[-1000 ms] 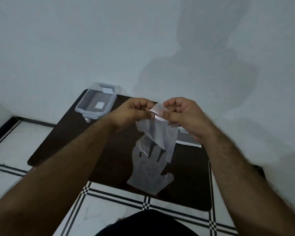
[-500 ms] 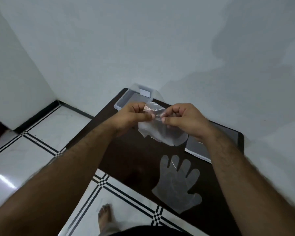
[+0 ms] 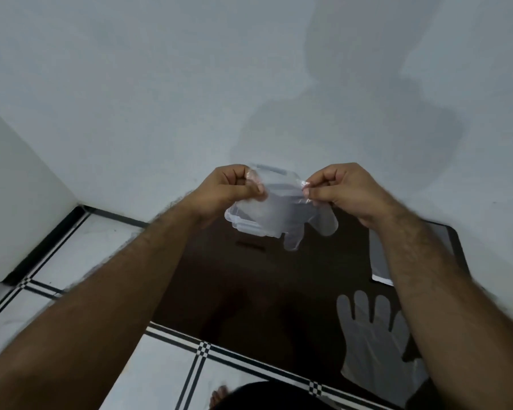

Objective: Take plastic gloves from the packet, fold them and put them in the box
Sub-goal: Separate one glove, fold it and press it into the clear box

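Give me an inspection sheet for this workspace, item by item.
Surface: dark table on tiled floor, against a white wall.
Job's things: held glove stretched between both hands; clear box behind it; flat glove on the table; packet partly hidden by the right arm.
Clutter: nothing seen.
Hands: left hand and right hand each pinch an edge of the held glove.
Cables: nothing seen.
Surroundings: bare foot on the floor.

Single head-worn view, looking forward and down over both forearms; close to the dark table (image 3: 249, 291), wall (image 3: 160, 84) beyond its far edge.
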A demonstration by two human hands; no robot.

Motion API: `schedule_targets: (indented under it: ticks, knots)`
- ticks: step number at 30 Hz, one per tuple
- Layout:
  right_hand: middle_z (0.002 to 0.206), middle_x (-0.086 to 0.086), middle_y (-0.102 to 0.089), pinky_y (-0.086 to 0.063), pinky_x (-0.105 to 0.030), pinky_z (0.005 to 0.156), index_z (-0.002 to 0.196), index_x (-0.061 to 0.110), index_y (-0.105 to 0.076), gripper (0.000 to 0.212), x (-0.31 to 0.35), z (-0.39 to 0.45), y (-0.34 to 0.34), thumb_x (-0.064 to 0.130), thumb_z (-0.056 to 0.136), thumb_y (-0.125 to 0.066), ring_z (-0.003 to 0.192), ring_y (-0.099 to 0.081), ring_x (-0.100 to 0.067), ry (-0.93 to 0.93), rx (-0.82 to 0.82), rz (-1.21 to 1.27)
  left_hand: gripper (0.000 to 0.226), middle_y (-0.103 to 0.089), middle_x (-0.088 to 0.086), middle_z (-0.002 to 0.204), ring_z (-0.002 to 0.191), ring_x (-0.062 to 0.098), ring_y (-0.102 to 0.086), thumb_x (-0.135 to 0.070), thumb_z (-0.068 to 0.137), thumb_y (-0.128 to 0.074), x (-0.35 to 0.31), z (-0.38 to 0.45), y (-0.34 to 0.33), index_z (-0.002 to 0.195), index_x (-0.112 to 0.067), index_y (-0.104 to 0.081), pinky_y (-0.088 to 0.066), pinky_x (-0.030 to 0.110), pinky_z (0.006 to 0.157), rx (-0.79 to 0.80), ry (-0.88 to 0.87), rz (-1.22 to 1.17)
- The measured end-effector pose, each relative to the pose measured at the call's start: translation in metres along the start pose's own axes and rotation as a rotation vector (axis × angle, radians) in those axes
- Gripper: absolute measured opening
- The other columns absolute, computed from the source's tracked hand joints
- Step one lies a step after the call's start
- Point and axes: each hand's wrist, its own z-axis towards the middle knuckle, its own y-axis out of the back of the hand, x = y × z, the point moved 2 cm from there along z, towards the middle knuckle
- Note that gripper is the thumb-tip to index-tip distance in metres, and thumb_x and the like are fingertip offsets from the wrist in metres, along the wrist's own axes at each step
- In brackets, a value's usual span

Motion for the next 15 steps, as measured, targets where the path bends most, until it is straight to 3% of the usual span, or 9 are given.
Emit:
schedule_targets:
  ticks: [3, 6, 9, 15]
  knots:
    - [0.087, -0.014, -0.083, -0.065, -0.03, 0.08, 0.097, 0.008, -0.083, 0.015, 0.001, 0.02, -0.007, 0.006, 0.084, -0.09, 0.076, -0.076, -0.02, 0.0, -0.012, -0.046, 0.019, -0.077, 0.029, 0.11, 0.1, 0.026, -0.075, -0.008, 0.1, -0.076, -0.002, 0.024, 0.016, 0.111, 0.008, -0.071, -0.059, 0.032, 0.088, 0.034, 0.008, 0.052]
    - [0.085, -0.007, -0.083, -0.065, -0.025, 0.078, 0.097, 0.011, -0.084, 0.016, -0.003, 0.044, -0.008, 0.008, 0.083, -0.092, 0.075, -0.076, -0.014, -0.009, -0.031, -0.061, 0.013, -0.078, 0.017, 0.097, 0.094, 0.021, -0.074, -0.005, 0.097, -0.078, 0.002, 0.052, 0.028, 0.106, 0.004, -0.074, -0.059, 0.027, 0.084, -0.008, 0.017, 0.086]
    - [0.084, -0.001, -0.083, -0.063, -0.023, 0.075, 0.097, 0.012, -0.084, 0.017, -0.012, 0.074, -0.008, 0.009, 0.082, -0.093, 0.075, -0.074, -0.01, -0.031, -0.034, -0.073, 0.01, -0.078, 0.026, 0.106, 0.096, 0.023, -0.075, -0.001, 0.094, -0.08, 0.01, 0.083, 0.039, 0.103, 0.002, -0.076, -0.061, 0.029, 0.089, -0.079, 0.029, 0.168]
    - [0.087, 0.004, -0.083, -0.062, -0.024, 0.085, 0.093, 0.02, -0.085, 0.015, -0.036, 0.144, -0.007, 0.01, 0.083, -0.092, 0.084, -0.078, -0.005, -0.019, -0.032, -0.224, 0.02, -0.081, 0.019, 0.107, 0.108, 0.035, -0.078, 0.003, 0.089, -0.083, 0.028, 0.142, 0.063, 0.086, -0.015, -0.077, -0.062, 0.042, 0.103, -0.095, 0.079, 0.334]
